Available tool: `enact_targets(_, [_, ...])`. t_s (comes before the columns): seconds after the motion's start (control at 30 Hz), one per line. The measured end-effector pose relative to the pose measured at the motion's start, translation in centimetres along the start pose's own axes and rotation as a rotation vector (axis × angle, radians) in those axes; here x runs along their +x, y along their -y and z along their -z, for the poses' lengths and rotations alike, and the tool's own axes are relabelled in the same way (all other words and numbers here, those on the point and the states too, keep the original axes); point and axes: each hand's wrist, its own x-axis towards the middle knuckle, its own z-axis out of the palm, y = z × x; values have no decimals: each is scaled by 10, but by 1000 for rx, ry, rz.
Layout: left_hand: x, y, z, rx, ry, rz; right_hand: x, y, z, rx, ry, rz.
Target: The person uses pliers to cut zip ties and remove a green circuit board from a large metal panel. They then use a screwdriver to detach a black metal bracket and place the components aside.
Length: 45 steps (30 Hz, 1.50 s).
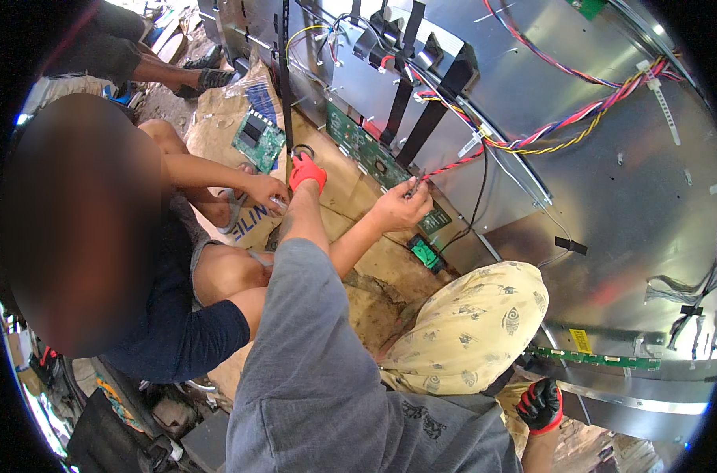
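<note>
My left hand [306,171], in a red glove on a grey-sleeved arm, reaches out over brown cardboard [351,189] with its fingers curled down; whatever is under it is hidden. It sits just below a small metal ring [302,150] and beside a co-worker's bare hand [264,189]. The co-worker's other hand [402,206] pinches something small at the long green circuit board [362,146] on the big silver metal panel [634,197]. My right hand [541,404], in a red and black glove, rests low by my yellow patterned knee [469,323], holding nothing.
Coloured wire bundles [563,122] and black ribbon cables [421,126] cross the panel. A loose green board [258,139] lies on the cardboard and a small one [425,254] near the panel edge. A thin green strip board [595,359] runs along the lower right. Someone's feet [209,75] are at the top left.
</note>
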Motion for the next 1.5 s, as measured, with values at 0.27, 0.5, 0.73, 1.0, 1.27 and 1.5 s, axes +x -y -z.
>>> enact_targets(0.27, [-9, -13, -5, 98, 35, -16, 13, 8, -43, -142, 20, -48])
enact_targets(0.5, [-3, -15, -5, 114, 33, -23, 19, 17, -55, -165, 120, -61])
enact_targets(0.73, [-1, -10, 0, 182, 51, -77, 32, 24, -89, -178, 112, -27])
enact_targets(1.0, [14, 86, 69, -530, 164, 288, 85, 46, -204, -861, 278, 266])
enact_targets(1.27, [73, 133, 235, -1043, 337, 542, 152, 63, -281, -836, 349, 119])
enact_targets(1.5, [77, 137, 255, -1042, 68, 408, 135, 62, -263, -652, 251, 200])
